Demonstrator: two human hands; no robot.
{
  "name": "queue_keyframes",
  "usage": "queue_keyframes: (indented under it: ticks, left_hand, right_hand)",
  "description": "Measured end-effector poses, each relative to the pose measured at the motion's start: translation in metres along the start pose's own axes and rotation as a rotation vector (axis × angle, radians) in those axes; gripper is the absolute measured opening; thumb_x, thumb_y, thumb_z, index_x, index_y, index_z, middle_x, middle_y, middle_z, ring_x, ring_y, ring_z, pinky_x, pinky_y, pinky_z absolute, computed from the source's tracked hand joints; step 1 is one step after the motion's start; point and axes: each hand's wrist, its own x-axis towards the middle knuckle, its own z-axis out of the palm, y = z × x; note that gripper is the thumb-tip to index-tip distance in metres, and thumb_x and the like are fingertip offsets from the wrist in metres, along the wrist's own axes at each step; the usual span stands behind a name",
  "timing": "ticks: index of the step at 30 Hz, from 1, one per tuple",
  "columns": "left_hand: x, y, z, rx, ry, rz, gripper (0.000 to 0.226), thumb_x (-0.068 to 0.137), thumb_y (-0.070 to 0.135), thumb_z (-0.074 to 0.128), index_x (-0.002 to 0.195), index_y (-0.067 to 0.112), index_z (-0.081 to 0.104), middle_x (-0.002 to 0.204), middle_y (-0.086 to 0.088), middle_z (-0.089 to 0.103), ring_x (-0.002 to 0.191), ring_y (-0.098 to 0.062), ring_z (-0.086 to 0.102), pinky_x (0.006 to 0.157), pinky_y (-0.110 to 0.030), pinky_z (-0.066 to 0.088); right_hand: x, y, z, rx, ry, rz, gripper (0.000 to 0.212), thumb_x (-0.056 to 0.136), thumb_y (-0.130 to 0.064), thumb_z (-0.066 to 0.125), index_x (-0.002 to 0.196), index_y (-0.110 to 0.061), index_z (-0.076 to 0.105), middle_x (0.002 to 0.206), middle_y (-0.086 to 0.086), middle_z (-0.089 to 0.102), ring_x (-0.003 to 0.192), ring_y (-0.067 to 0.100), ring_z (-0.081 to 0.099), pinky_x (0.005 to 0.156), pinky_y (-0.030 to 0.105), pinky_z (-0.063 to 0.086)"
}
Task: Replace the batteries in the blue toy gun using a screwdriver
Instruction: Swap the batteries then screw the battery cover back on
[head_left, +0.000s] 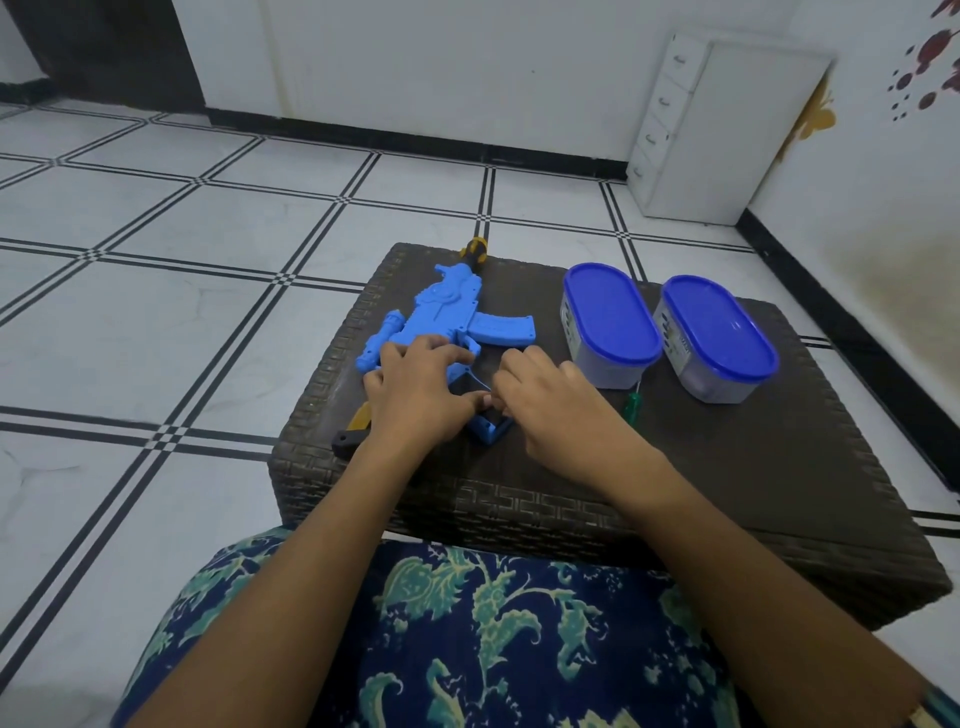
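Blue toy gun (447, 317) lies flat on the dark woven surface (727, 467), left of centre. Its orange-and-black muzzle points away from the person and the stock end is toward the near-left edge.

Left hand (415, 389): fingers curved over the gun's body just behind the magazine, holding it down, with the thumb reaching toward the grip (491, 434).

Right hand (550, 405): fingers curled, with the tips at the lower part of the grip, close to the left thumb. The knuckles hide the fingertips, so I cannot tell whether they pinch anything.

Green-handled screwdriver (633, 408) lies on the surface just right of the right hand, untouched.

Two clear tubs with blue lids stand further right, the nearer tub (608, 317) just beyond the screwdriver and the second tub (719, 332) beside it. Both are closed.

A small white drawer unit (675, 130) stands on the tiled floor (208, 312) against the far wall. Patterned blue-green fabric (493, 623) covers the person's lap.
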Motion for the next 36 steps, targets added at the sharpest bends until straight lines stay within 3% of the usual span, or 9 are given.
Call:
queue_keyframes:
  ticks: [7, 11, 15, 21, 26, 28, 30, 33, 36]
  left_hand:
    - [0.002, -0.001, 0.001, -0.005, -0.004, -0.004, 0.052, 0.076, 0.051, 0.070, 0.124, 0.038, 0.056, 0.141, 0.011, 0.041, 0.133, -0.021, 0.024, 0.105, -0.043, 0.022]
    - [0.002, -0.002, 0.002, 0.004, -0.009, -0.004, 0.054, 0.075, 0.054, 0.070, 0.124, 0.037, 0.057, 0.141, 0.011, 0.041, 0.133, -0.021, 0.024, 0.105, -0.044, 0.023]
    - [0.003, -0.004, 0.002, -0.016, -0.015, 0.000, 0.053, 0.074, 0.054, 0.071, 0.123, 0.038, 0.058, 0.142, 0.011, 0.040, 0.133, -0.021, 0.023, 0.106, -0.044, 0.023]
    - [0.005, -0.004, 0.002, -0.022, -0.016, -0.009, 0.052, 0.073, 0.053, 0.072, 0.121, 0.038, 0.059, 0.141, 0.012, 0.041, 0.132, -0.020, 0.023, 0.104, -0.042, 0.022]
    - [0.004, -0.004, 0.000, -0.028, -0.024, -0.006, 0.051, 0.073, 0.053, 0.072, 0.120, 0.038, 0.059, 0.142, 0.012, 0.040, 0.132, -0.020, 0.022, 0.103, -0.042, 0.022]
    - [0.004, -0.004, 0.000, -0.027, -0.037, -0.010, 0.051, 0.074, 0.053, 0.072, 0.121, 0.037, 0.059, 0.142, 0.012, 0.039, 0.133, -0.021, 0.022, 0.103, -0.043, 0.022]
    - [0.004, -0.004, 0.000, -0.020, -0.040, -0.010, 0.051, 0.074, 0.053, 0.072, 0.120, 0.037, 0.059, 0.141, 0.012, 0.040, 0.133, -0.022, 0.022, 0.103, -0.043, 0.022]
    - [0.004, -0.002, 0.000, -0.019, -0.037, -0.013, 0.050, 0.073, 0.054, 0.072, 0.119, 0.037, 0.060, 0.141, 0.011, 0.040, 0.133, -0.022, 0.022, 0.102, -0.043, 0.022]
    - [0.003, -0.001, 0.000, -0.027, -0.041, -0.019, 0.049, 0.074, 0.052, 0.072, 0.119, 0.036, 0.060, 0.142, 0.010, 0.040, 0.133, -0.023, 0.022, 0.101, -0.043, 0.023]
  right_hand:
    - [0.001, 0.010, 0.000, 0.352, -0.076, 0.082, 0.008, 0.092, -0.013, 0.059, 0.099, -0.015, 0.062, 0.102, 0.001, 0.053, 0.096, 0.017, 0.048, 0.080, 0.039, 0.048]
    - [-0.003, 0.018, 0.005, 0.509, -0.038, 0.121, 0.015, 0.089, -0.014, 0.065, 0.101, -0.018, 0.074, 0.096, 0.001, 0.061, 0.090, 0.017, 0.054, 0.078, 0.041, 0.050]
    - [-0.011, 0.027, 0.000, 0.619, 0.049, 0.141, 0.028, 0.088, -0.009, 0.065, 0.112, -0.021, 0.073, 0.094, 0.001, 0.067, 0.083, 0.013, 0.058, 0.071, 0.032, 0.051]
    - [-0.014, 0.021, 0.004, 0.518, -0.053, 0.120, 0.033, 0.090, -0.009, 0.056, 0.114, -0.026, 0.072, 0.097, 0.000, 0.058, 0.090, 0.014, 0.049, 0.078, 0.039, 0.048]
    - [-0.018, 0.024, -0.013, 0.524, 0.042, 0.246, 0.033, 0.091, -0.021, 0.059, 0.123, -0.026, 0.065, 0.099, -0.002, 0.059, 0.094, 0.013, 0.054, 0.078, 0.036, 0.051]
    - [-0.025, 0.031, -0.015, 0.364, -0.036, 0.441, 0.032, 0.091, -0.031, 0.060, 0.122, -0.023, 0.061, 0.110, -0.001, 0.058, 0.102, 0.016, 0.055, 0.085, 0.039, 0.052]
    - [-0.034, 0.037, -0.015, 0.188, -0.255, 0.649, 0.039, 0.090, -0.041, 0.061, 0.121, -0.018, 0.057, 0.124, 0.007, 0.052, 0.113, 0.027, 0.051, 0.093, 0.046, 0.049]
    - [-0.044, 0.038, -0.012, 0.198, -0.532, 0.756, 0.051, 0.091, -0.046, 0.059, 0.132, -0.015, 0.052, 0.140, 0.016, 0.039, 0.127, 0.036, 0.041, 0.103, 0.045, 0.040]
    - [-0.041, 0.036, -0.012, 0.335, -0.436, 0.756, 0.039, 0.089, -0.030, 0.067, 0.122, -0.010, 0.062, 0.127, 0.013, 0.058, 0.114, 0.028, 0.056, 0.097, 0.038, 0.049]
